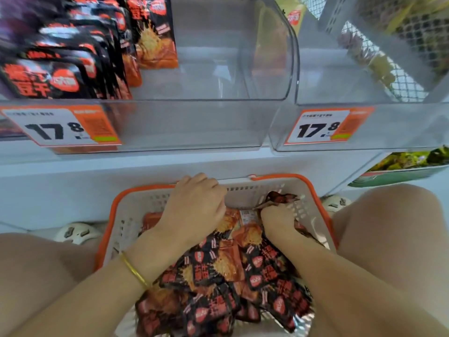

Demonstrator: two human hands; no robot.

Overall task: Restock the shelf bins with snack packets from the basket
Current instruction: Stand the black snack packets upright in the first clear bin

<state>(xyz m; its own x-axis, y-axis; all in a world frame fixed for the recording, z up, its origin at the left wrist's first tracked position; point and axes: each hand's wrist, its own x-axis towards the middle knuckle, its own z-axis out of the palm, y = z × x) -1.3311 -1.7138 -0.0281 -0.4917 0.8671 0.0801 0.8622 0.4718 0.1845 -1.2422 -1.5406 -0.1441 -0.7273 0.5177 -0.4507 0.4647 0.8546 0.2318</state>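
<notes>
**Hidden and unclear parts.** Left grip (194,207), at the far wall of the basket (136,205): fingers curl under the palm, tips hidden, so whether they hold anything cannot be told. Right grip (277,220), by the basket's right wall: fingertips are buried among the packets (213,266). It pinches a dark packet (281,198) whose lower part is covered. The basket's near end is cut off by the frame. Above-left of the basket, the bin packets (48,76) are blurred. The small print on the price tags (60,127) is illegible.
</notes>
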